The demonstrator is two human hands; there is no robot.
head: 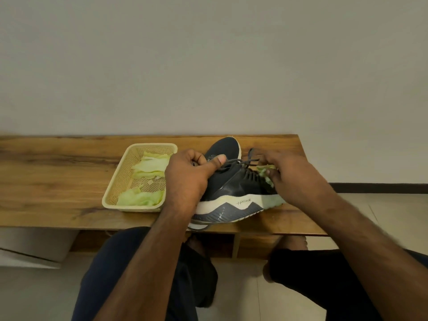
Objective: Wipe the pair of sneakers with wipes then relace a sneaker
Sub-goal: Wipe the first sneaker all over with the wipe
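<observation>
left hand (187, 179) grips the near sneaker (234, 191) at its nine o'clock; right hand (294, 177) pinches a green wipe (266, 173) at three o'clock.

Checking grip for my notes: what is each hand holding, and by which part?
Left hand grips the dark sneaker at its collar, thumb on a lace. Right hand pinches a crumpled green wipe against the sneaker.

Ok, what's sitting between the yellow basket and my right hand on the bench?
In the head view, the left hand and the near dark sneaker it steadies fill the stretch from the basket to the right hand.
</observation>
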